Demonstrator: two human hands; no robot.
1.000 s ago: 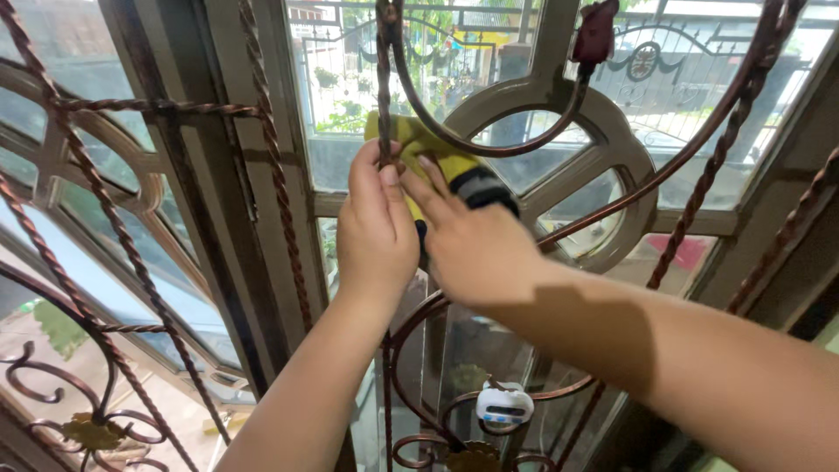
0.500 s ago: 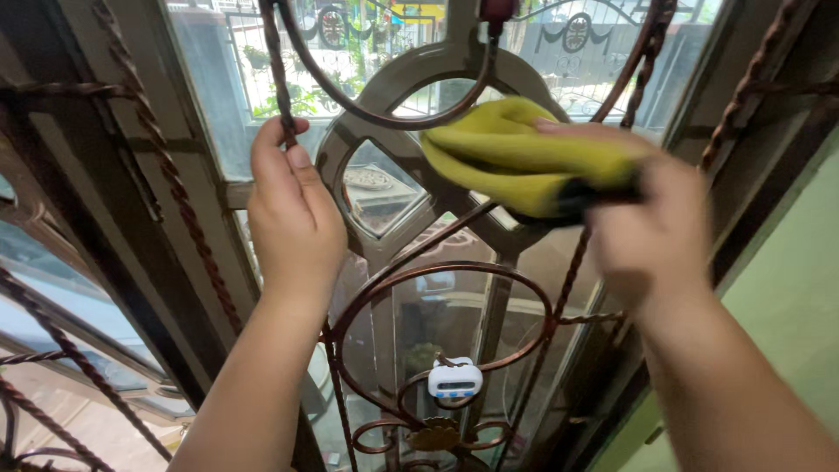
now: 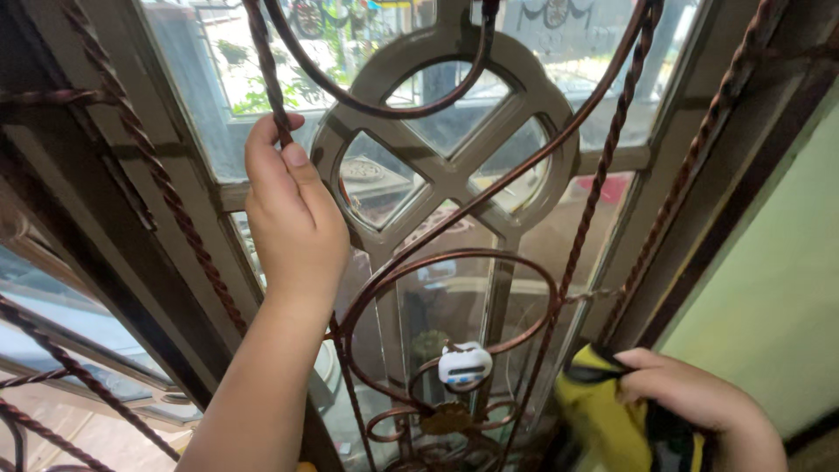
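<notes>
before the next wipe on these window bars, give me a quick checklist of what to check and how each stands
1. Left hand has a grip on the twisted bar: ok, fingers wrapped around it.
2. Right hand holds the yellow cloth: ok, bunched in the fist low at the right.
3. Cloth is against the grille: not ok, it sits low beside the bars, apart from the round window frame.
4. Small white gadget hanging on the lower scroll is out of the cloth's way: ok, apart from the cloth.
5. Glass panes clean: cannot tell, reflections hide the surface.
</notes>
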